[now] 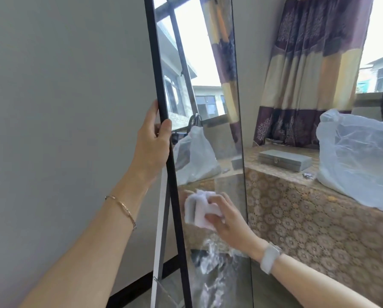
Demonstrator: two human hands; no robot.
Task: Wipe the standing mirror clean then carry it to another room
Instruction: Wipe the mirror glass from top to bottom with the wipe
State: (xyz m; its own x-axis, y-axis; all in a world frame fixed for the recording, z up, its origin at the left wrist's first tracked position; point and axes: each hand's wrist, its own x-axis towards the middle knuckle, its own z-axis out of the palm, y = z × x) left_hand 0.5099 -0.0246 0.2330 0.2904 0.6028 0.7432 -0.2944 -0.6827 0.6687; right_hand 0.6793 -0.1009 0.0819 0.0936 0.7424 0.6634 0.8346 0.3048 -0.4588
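Observation:
A tall standing mirror [199, 90] with a thin black frame leans in front of me and fills the middle of the view. My left hand [151, 143] grips its left frame edge at mid height, thumb on the front. My right hand [225, 218] holds a folded white cloth [200, 211] and presses it against the lower glass. Wet smears show on the glass below the cloth.
A grey wall [63, 107] stands behind the mirror on the left. To the right, a ledge with a patterned cover [308, 218] carries a grey box [285, 160] and a white plastic bag [359, 158]. A striped curtain [312, 70] hangs behind.

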